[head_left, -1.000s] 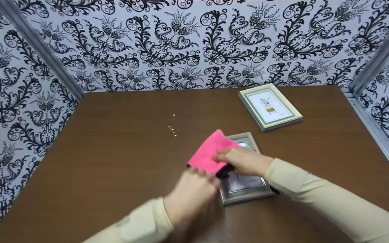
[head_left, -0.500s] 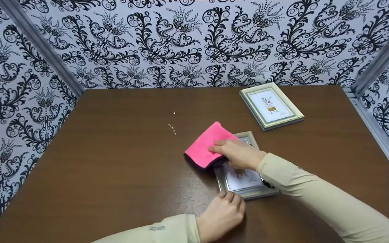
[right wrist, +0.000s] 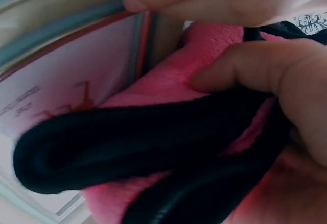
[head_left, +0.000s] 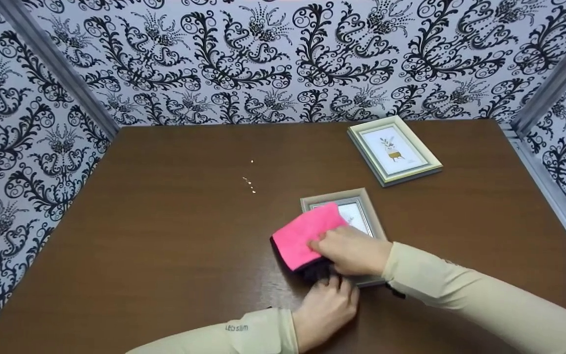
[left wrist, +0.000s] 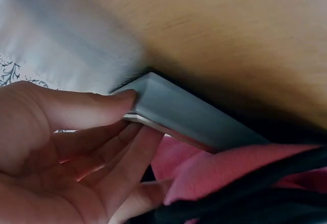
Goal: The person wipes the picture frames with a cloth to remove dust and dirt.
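Note:
A picture frame (head_left: 372,216) with a pale border lies on the brown table, partly covered by a folded pink cloth (head_left: 298,240) with black edging. My right hand (head_left: 354,250) grips the cloth over the frame's left part. In the right wrist view, thumb and fingers curl round the folded cloth (right wrist: 168,76) against the picture. My left hand (head_left: 326,309) holds the near left corner of the frame. Seen from the left wrist, the thumb presses on the frame's grey side (left wrist: 179,109) and the fingertips lie on its face.
A second picture frame (head_left: 393,150), cream-edged with a plant drawing, lies at the back right of the table (head_left: 175,211). Several small white specks (head_left: 249,183) dot the table left of the frames. Patterned walls (head_left: 243,64) stand behind and at both sides.
My left hand has moved right from beside the cloth to the near left corner of the frame. My right hand has shifted the cloth up and left, then back down across the frame.

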{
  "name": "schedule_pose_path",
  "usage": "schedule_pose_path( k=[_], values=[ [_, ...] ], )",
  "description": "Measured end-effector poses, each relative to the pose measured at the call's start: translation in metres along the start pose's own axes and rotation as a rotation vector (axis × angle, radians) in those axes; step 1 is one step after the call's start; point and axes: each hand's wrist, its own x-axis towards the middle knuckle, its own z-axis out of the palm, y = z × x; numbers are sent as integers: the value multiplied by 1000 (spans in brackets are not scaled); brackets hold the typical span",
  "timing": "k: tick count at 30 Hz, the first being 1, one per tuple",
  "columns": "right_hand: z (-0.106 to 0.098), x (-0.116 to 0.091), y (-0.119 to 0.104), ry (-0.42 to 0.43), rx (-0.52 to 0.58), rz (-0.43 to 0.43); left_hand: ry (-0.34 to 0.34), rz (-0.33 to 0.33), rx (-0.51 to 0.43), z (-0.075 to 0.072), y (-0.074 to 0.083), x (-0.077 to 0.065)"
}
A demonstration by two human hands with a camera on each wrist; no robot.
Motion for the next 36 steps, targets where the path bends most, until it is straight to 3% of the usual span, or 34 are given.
schedule_pose_path(
  k=[11,15,21,27,31,36],
  values=[
    [7,37,44,-39,-93,241,-71,-8,-67,5,-23,-6],
    [6,49,65,-51,-84,309,-116,-20,-43,3,-27,-8],
    [6,57,88,-20,-9,274,-296,-67,112,1,-27,-9],
    [7,62,92,-39,23,241,-364,-52,136,2,-25,-8],
    [5,67,76,-114,33,193,-390,-48,157,1,-25,-5],
    [0,75,37,-195,20,83,-352,-69,183,3,-24,-6]
  ],
)
